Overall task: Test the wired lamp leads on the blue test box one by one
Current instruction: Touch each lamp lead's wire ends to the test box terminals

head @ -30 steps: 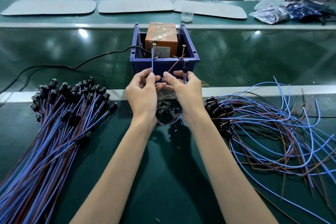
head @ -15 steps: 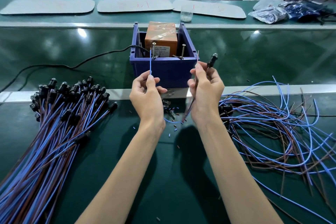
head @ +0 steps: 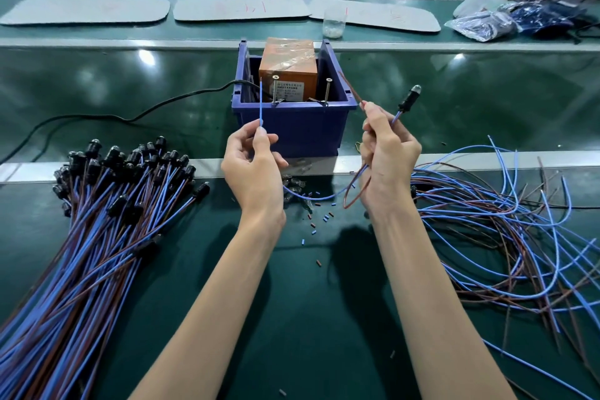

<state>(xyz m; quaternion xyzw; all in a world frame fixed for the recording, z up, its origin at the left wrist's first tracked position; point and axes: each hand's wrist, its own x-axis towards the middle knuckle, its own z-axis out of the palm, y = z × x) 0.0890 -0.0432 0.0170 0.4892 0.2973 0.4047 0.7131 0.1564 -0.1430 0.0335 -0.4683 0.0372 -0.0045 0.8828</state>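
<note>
Pulled both wire ends back off the screws [head: 275,89] on the blue box [head: 292,130] | my left hand [head: 253,166] pinching blue wire [head: 260,101] upright, just in front of box | my right hand [head: 388,156] gripping brown wire [head: 349,86] and lamp [head: 409,97] | reckon this lead's tested, next one due

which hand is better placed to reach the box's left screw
Left: left hand pinches the blue lead upright beside the left screw; right hand, holding brown lead and lamp, is farther right.
</note>
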